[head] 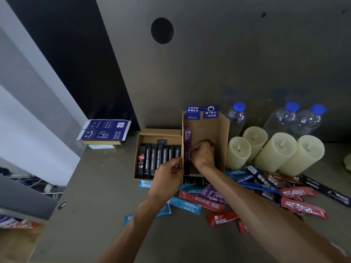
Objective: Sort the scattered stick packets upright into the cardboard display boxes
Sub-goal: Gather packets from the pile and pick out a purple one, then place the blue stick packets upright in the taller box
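A person's right hand point(203, 154) is pinching a purple packet point(188, 141) between curled fingers and thumb inside the tall box point(222, 133), which is standing near the back edge of the table point(95, 186). The packet is standing on end, flat against the box's left wall, likely so that a neat row can build out from that side. The left hand point(168, 177) is gripping that same wall at the box's open front, thumb and fingers curled on the cardboard. It is apparently bracing the light box against the push, though blur is making the exact grip hard to read. A low box point(137, 158) is sitting against the tall box's left side, already holding black packets point(161, 158) side by side. The loose packets point(201, 203), in red, blue, purple and black, are lying heaped in front of the boxes and off toward the table's right edge, within easy reach. Candles point(275, 150) and water bottles point(236, 118) are lining the back edge to the right.
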A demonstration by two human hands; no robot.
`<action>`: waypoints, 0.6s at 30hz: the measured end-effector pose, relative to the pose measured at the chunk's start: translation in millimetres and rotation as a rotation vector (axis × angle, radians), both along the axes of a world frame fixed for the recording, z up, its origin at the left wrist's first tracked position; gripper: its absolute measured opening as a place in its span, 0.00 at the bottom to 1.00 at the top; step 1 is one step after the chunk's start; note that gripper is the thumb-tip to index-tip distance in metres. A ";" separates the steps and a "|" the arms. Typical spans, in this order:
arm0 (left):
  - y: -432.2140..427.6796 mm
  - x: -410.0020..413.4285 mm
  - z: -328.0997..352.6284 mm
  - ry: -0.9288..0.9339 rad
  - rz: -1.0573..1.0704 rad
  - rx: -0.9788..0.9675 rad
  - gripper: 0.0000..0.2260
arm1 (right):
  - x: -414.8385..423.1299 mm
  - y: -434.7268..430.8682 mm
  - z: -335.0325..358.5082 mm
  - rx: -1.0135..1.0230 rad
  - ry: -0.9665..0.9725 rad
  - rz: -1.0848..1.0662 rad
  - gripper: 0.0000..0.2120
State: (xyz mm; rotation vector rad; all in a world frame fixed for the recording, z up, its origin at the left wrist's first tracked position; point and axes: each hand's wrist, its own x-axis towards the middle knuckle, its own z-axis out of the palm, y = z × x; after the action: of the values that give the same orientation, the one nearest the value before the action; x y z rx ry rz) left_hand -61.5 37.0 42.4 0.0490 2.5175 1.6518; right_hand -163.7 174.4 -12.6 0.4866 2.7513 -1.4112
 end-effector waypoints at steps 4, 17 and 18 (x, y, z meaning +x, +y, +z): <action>0.0 1.3 0.9 0.007 0.002 -0.008 0.16 | 11.5 -2.2 1.1 0.014 0.031 0.014 0.07; -49.7 48.0 -26.2 0.011 0.138 -0.402 0.09 | 92.6 22.4 38.6 -0.039 0.176 0.255 0.03; -56.8 55.9 -32.2 -0.002 0.148 -0.469 0.08 | 106.9 25.3 39.0 -0.053 0.193 0.280 0.03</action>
State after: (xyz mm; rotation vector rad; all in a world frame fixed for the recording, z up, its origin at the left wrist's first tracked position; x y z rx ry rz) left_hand -5.5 -19.7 10.2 -0.1878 2.8937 1.0565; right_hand -56.8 199.7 26.4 -0.0403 2.7740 -1.5241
